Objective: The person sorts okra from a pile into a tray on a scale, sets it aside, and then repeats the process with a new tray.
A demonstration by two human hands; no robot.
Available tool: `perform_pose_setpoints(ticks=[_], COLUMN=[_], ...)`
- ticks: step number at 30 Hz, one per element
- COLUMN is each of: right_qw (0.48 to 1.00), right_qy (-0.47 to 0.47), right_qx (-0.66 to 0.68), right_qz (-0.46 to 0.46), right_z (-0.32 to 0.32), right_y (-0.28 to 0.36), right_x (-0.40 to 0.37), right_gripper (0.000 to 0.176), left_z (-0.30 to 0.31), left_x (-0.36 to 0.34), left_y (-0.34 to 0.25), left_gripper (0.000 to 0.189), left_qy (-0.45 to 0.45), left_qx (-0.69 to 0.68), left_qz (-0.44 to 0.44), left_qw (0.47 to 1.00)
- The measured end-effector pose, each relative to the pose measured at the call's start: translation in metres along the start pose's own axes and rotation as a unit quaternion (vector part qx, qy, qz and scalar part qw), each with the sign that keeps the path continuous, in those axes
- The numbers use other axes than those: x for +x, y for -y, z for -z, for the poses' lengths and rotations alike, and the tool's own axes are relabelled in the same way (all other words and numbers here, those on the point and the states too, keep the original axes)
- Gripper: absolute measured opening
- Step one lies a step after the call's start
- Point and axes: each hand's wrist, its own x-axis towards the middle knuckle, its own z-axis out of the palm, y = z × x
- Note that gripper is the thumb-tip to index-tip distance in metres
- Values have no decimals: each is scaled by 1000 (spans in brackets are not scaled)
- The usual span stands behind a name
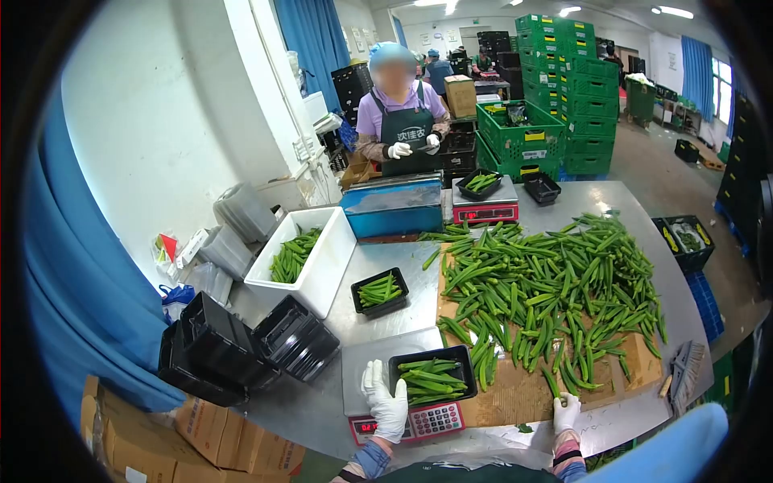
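Observation:
My left hand (385,402), in a white glove, is beside the left edge of a black plastic tray (464,360), its fingers stretched out over the scale plate. Okra pods (432,380) partly fill this tray, which sits on a red digital scale (437,419) with a lit display. My right hand (567,412), also gloved, is at the front edge of the cardboard, its fingers closed on an okra pod (551,381). Beyond it spreads a big pile of okra (555,282). Another black tray of okra (380,291) stands behind the scale.
Stacked black trays (295,338) and a white foam box (326,278) with okra stand to the left. A brush (687,374) lies at the right edge. Across the table, a person (403,121) stands by a second scale (485,211). Green crates (519,133) rise behind.

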Motion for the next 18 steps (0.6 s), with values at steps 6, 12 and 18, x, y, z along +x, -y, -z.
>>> perform_pose_setpoints(ticks=[6, 12, 18], right_qw=[1000, 999, 999], right_qy=[5, 11, -1], right_qx=[0, 12, -15], right_qz=[10, -29, -43], right_z=[1, 3, 0], right_y=[-2, 3, 6], right_x=[-1, -1, 2], right_gripper=[22, 23, 21], left_z=[2, -2, -4], left_x=[7, 3, 3], left_y=[-20, -20, -18], left_gripper=[75, 72, 70], left_qy=[-13, 0, 3], left_qx=[23, 23, 21], left_qz=[-14, -22, -24], left_qw=[1000, 999, 999])
